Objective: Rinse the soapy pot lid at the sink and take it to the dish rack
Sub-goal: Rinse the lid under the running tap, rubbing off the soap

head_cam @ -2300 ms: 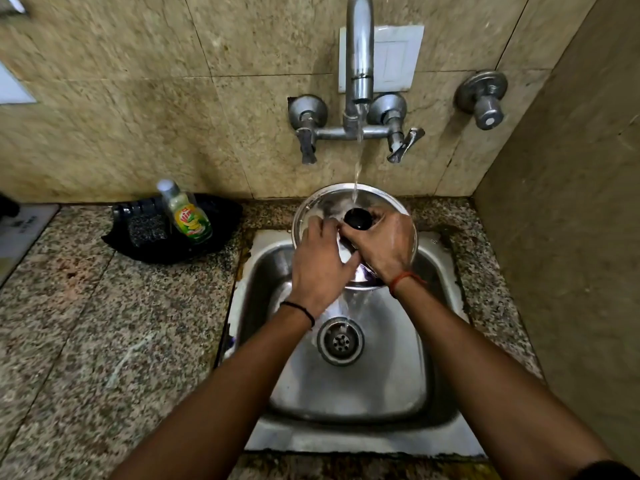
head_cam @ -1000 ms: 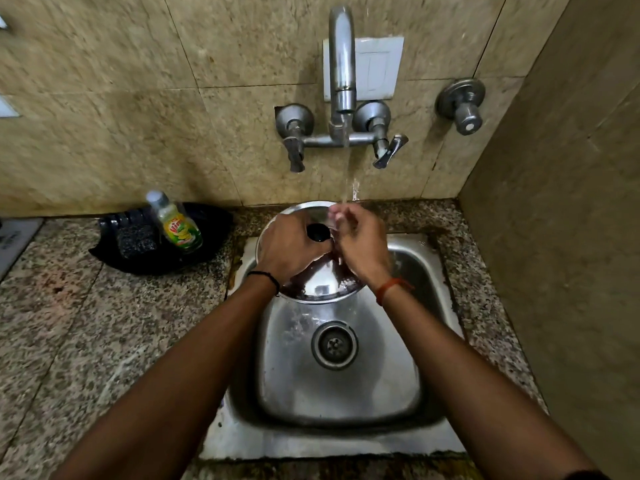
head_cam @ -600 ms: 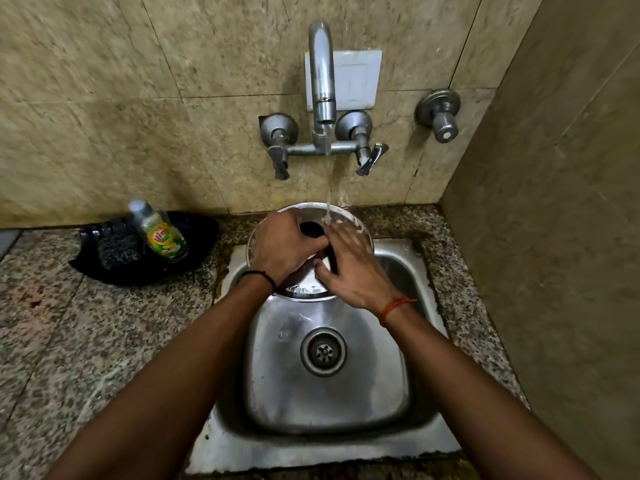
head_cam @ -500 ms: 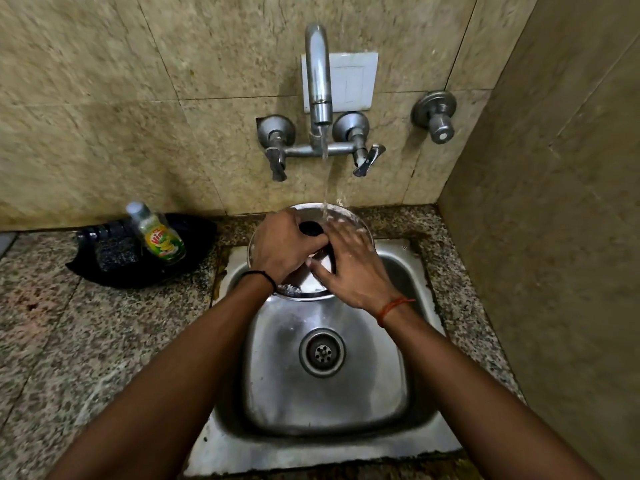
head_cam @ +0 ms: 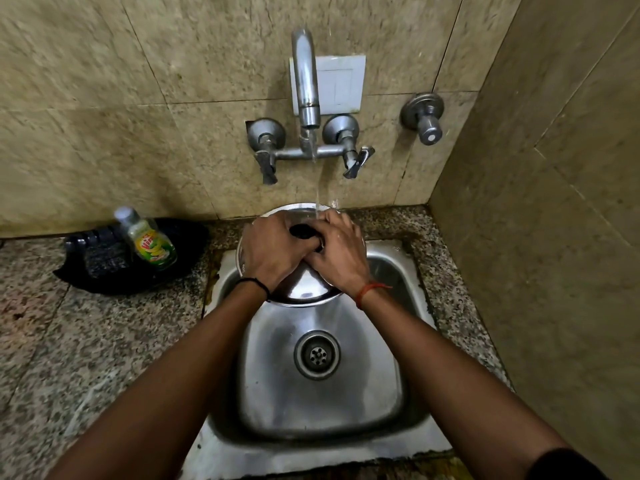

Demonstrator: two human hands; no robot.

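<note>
A round steel pot lid with a black knob is held tilted over the back of the steel sink, under water running from the wall tap. My left hand grips the lid's left side next to the knob. My right hand lies spread on the lid's right side, fingertips at the knob, with the stream falling on its fingers. Most of the lid's top is hidden under both hands. No dish rack is in view.
The sink drain sits below the lid. On the speckled granite counter to the left lies a black tray with a dish-soap bottle and a dark scrubber. A tiled side wall stands close on the right.
Both hands stay on the lid under the running water. My right hand has slid up from the lid's lower right toward the knob, next to my left hand.
</note>
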